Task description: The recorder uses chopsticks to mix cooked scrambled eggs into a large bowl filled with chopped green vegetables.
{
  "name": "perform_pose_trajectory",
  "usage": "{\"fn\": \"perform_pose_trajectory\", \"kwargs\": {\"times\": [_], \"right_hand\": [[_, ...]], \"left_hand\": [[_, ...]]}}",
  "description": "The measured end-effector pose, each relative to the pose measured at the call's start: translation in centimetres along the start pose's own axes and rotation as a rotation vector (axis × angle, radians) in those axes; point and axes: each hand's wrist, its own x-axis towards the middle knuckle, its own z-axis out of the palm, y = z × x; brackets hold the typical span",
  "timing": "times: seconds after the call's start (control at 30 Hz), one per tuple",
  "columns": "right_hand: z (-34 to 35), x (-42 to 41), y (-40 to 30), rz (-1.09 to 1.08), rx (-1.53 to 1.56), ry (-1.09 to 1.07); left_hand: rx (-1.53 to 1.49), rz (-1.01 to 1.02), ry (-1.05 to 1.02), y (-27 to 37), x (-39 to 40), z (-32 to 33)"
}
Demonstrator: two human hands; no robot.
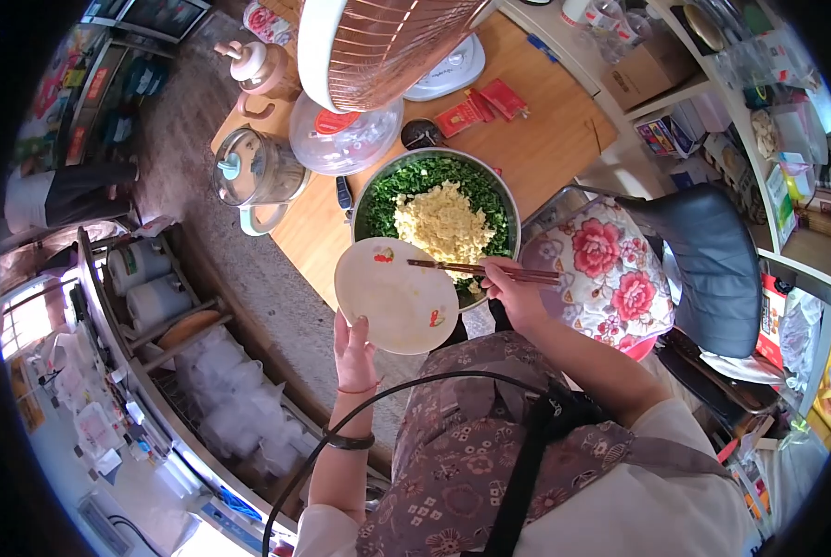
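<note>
My left hand point(355, 351) grips the lower left rim of a shallow white bowl point(394, 299) with small red printed motifs. Its inside faces me, tilted, and shows only faint smears. Between the fingers of my right hand point(513, 292) is a pair of dark wooden chopsticks point(457, 267), their tips reaching over the bowl's right side. Beyond them stands a round metal basin point(517, 209) on the table. It holds finely chopped greens point(415, 174) with a heap of crumbled yellow food, apparently scrambled egg point(450, 221), on top. The bowl hides the basin's near left part.
A fan point(394, 52) looms over the wooden table point(562, 115). Left of the basin are a glass kettle point(259, 170), a clear plastic lid point(349, 136) and a black key fob point(344, 193). Red packets point(482, 108) lie behind. A chair with a floral cushion point(603, 271) stands right.
</note>
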Motion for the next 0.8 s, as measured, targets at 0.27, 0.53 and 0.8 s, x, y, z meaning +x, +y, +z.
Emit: {"fn": "perform_pose_trajectory", "kwargs": {"times": [0.27, 0.53, 0.8], "right_hand": [[0.0, 0.5, -0.1, -0.005, 0.025, 0.041], [0.4, 0.6, -0.2, 0.004, 0.067, 0.102], [-2.3, 0.2, 0.9, 0.037, 0.149, 0.068]], "left_hand": [[-0.039, -0.043, 0.018, 0.3, 0.1, -0.3], [-0.050, -0.074, 0.030, 0.2, 0.0, -0.2], [-0.063, -0.045, 0.039, 0.2, 0.2, -0.6]]}}
